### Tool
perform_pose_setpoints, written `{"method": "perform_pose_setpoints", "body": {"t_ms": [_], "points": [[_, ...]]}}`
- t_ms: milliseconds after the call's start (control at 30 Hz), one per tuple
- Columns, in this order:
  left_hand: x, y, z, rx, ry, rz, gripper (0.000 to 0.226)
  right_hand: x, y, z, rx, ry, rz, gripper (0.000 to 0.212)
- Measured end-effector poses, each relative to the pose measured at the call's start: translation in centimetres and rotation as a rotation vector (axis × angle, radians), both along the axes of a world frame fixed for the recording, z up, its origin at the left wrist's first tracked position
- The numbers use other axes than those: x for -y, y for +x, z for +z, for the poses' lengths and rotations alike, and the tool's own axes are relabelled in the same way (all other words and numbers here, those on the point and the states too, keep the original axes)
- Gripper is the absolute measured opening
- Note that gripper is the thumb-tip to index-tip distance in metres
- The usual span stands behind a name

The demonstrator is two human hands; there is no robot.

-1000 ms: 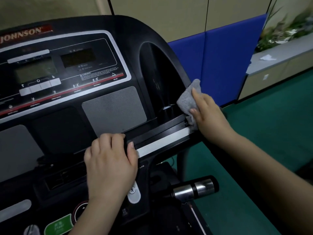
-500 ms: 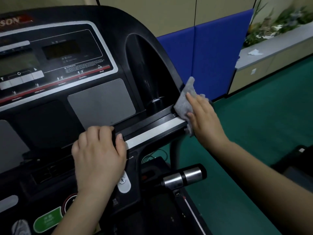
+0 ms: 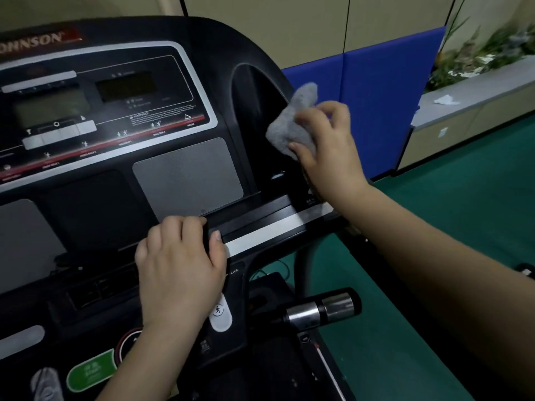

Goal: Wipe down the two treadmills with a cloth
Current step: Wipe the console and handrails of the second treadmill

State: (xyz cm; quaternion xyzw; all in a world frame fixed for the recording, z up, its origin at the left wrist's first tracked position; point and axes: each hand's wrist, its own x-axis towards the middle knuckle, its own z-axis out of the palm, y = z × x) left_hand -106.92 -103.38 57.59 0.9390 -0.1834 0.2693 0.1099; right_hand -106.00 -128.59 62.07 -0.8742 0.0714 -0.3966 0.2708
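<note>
cloth (image 3: 292, 123), grey and bunched, sits in my right hand (image 3: 327, 146), thumb under it and fingers curled over its top, pressed against the dark recess at the right side of the treadmill console (image 3: 185, 175). my left hand (image 3: 179, 264) grips the console's lower ledge, fingers curled over its edge and thumb beside the white strip (image 3: 272, 227). a metal-tipped handlebar (image 3: 321, 311) juts out below, above the green floor (image 3: 463, 227).
</note>
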Motion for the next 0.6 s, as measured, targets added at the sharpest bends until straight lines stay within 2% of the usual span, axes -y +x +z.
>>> {"method": "perform_pose_setpoints", "body": {"t_ms": [133,200,333,467,533,600], "points": [[0.0,0.0,0.0,-0.003,0.001,-0.002,0.032,-0.5,3.1,-1.5,-0.254,-0.384,0.03,0.033],[0.0,0.0,0.0,0.0,0.0,-0.006,0.032,-0.6,3.3,-1.7,-0.318,-0.446,0.112,0.04],[-0.1,0.0,0.1,-0.001,-0.003,-0.017,0.031,-0.7,2.4,-1.2,-0.506,-0.253,0.259,0.039],[-0.1,0.1,0.2,-0.02,0.005,-0.018,0.031,-0.7,2.7,1.3,-0.771,-0.208,0.313,0.028],[-0.1,0.1,0.2,-0.021,0.007,-0.022,0.031,-0.6,3.0,2.0,-0.844,-0.172,0.348,0.025],[-0.2,0.2,0.2,-0.02,0.004,-0.026,0.03,-0.5,3.0,2.3,-0.842,-0.047,0.4,0.021]]}}
